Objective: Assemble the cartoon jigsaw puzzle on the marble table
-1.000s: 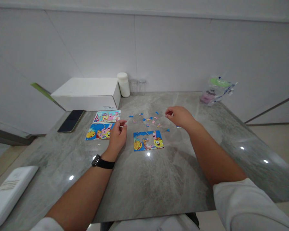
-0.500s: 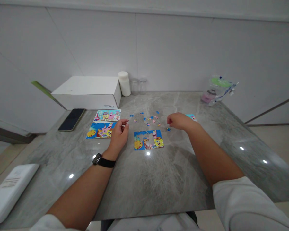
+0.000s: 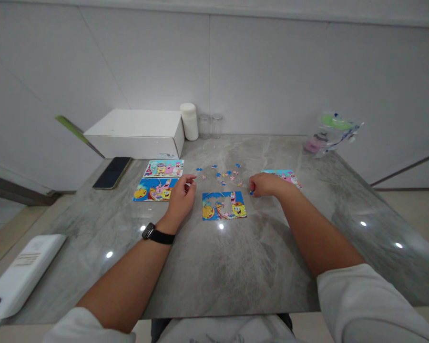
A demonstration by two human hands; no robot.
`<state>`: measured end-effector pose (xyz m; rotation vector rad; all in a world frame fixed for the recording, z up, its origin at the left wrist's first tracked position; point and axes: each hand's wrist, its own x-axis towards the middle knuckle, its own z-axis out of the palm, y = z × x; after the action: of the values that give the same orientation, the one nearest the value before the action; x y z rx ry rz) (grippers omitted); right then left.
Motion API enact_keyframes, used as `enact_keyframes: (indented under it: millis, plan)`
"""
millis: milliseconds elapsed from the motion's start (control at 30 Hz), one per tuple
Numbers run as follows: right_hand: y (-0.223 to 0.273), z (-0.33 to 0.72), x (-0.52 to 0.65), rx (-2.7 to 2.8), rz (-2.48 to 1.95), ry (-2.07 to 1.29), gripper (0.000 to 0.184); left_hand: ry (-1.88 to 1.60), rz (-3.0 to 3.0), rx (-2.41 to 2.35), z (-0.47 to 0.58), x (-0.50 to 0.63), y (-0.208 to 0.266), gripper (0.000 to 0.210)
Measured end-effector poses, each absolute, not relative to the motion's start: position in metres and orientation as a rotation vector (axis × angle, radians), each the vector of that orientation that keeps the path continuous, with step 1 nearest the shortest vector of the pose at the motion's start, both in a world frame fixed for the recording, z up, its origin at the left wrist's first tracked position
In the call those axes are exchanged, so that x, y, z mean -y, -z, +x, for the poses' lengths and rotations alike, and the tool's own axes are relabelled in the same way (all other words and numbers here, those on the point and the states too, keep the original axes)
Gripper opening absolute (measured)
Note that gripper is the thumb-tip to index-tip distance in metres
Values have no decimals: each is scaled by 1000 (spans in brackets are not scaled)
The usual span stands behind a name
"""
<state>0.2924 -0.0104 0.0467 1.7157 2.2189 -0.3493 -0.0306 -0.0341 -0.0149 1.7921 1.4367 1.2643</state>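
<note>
My right hand (image 3: pixel 262 185) is down on the table at the right of the loose pieces, its fingertips pinched on a small blue puzzle piece (image 3: pixel 251 193). My left hand (image 3: pixel 180 193) rests half curled beside the printed picture card, thumb and forefinger apart, and I see nothing in it. Between my hands lies a partly filled jigsaw puzzle (image 3: pixel 239 209) with a cartoon picture on blue, a gap in its middle. Several loose puzzle pieces (image 3: pixel 219 175), blue, pink and yellow, are scattered just beyond it.
Two cartoon cards (image 3: pixel 164 168) lie at the left, another card (image 3: pixel 289 176) partly under my right forearm. A phone (image 3: pixel 112 173), white box (image 3: pixel 132 131), white bottle (image 3: pixel 189 122), two clear glasses (image 3: pixel 216 126), a bagged cup (image 3: pixel 327 136) and a white device (image 3: pixel 25 271) stand around.
My right hand has come down onto the blue piece that lay below it and closed its fingers there. My left hand keeps its place. The whole view has shifted slightly.
</note>
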Motion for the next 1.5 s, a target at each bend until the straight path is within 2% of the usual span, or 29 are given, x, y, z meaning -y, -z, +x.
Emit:
enact_keyframes:
  millis: [167,300,433,600,800,1033,1233,1500]
  plan:
    - [-46,291,7,-2390,1727,544,13,-1242,1806,-1428,-30,35,14,24]
    - [-49,286,4,-2542,1822,956,13,-1227,1818,-1414,-30,35,13,23]
    - [-55,279,7,-2593,1854,1410,22,-1199,1843,-1415,-29,36,13,23]
    - [-63,273,13,-2572,1804,1677,28,-1181,1857,-1400,-28,37,12,23]
    - [-59,259,17,-2640,1740,1730,21,-1156,1922,-1324,-26,41,8,18]
    - [-43,220,35,-2681,1595,1692,12,-999,2054,-1151,-17,56,-5,26]
    - [-31,206,41,-2756,1597,1692,10,-865,2049,-1112,-13,59,-4,25]
    - [-21,200,38,-2739,1659,1814,15,-882,2036,-1127,-15,57,-2,22]
